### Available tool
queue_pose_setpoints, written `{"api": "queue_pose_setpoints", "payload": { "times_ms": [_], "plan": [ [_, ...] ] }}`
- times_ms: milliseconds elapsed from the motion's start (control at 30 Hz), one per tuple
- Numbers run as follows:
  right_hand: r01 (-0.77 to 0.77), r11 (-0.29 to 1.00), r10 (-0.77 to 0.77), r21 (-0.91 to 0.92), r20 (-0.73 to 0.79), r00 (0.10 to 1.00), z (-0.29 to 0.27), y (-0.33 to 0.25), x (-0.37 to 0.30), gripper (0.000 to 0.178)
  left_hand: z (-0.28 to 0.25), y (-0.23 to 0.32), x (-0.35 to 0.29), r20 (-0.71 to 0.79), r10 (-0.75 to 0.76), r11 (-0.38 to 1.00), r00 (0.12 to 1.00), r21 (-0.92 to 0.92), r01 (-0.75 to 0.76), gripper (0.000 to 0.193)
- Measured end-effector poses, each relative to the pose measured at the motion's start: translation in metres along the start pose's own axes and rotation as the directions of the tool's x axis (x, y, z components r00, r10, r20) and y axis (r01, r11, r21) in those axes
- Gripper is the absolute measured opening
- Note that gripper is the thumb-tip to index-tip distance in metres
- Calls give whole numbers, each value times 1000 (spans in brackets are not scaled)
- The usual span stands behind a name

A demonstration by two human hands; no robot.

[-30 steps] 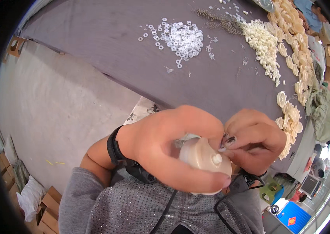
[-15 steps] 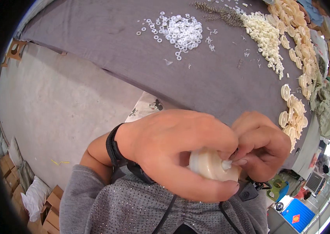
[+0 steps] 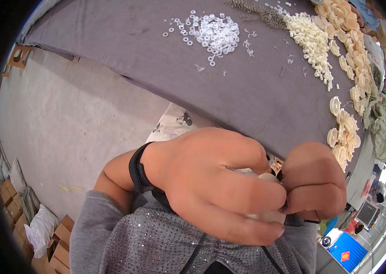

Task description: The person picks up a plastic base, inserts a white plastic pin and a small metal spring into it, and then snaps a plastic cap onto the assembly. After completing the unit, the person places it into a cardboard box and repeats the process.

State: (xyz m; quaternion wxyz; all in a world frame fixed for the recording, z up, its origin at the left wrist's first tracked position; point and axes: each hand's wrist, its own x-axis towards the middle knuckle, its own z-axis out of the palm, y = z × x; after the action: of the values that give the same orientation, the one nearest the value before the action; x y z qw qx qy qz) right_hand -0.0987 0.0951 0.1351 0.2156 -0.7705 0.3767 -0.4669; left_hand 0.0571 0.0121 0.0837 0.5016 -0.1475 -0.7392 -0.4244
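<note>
Cream part [image 3: 271, 216] (just one, mostly hidden) sits between two hands [image 3: 218, 180].

the table [image 3: 179, 82] is plain mauve-grey; on it, translucent white rings [image 3: 220, 34], ivory pegs [image 3: 309, 41] and tan discs [image 3: 334, 106]. before the table, a cream piece [image 3: 270, 217], a white cloth [image 3: 168, 119] with black cartoon figures, and a grey garment [image 3: 156, 244] dotted silver; to its right, olive fabric [image 3: 382, 123].
</note>
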Motion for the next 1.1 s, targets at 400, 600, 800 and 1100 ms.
{"api": "queue_pose_setpoints", "payload": {
  "times_ms": [400,600,800,1100],
  "plan": [
    [-95,993,97,-77,27,995,-26,-5,-6,23,11,-4,8,-51,28,999,998,-20,-29,29],
    [-197,977,191,-82,-79,978,-23,-16,-26,40,12,-29,20,133,-69,985,989,-146,88,38],
    [-687,677,626,264,-698,349,-30,8,-80,36,44,-54,16,220,-623,728,750,-186,660,51],
    [-901,394,274,182,-959,-74,-165,33,-218,35,66,-91,6,311,-756,570,576,-119,813,20]
  ]
}}
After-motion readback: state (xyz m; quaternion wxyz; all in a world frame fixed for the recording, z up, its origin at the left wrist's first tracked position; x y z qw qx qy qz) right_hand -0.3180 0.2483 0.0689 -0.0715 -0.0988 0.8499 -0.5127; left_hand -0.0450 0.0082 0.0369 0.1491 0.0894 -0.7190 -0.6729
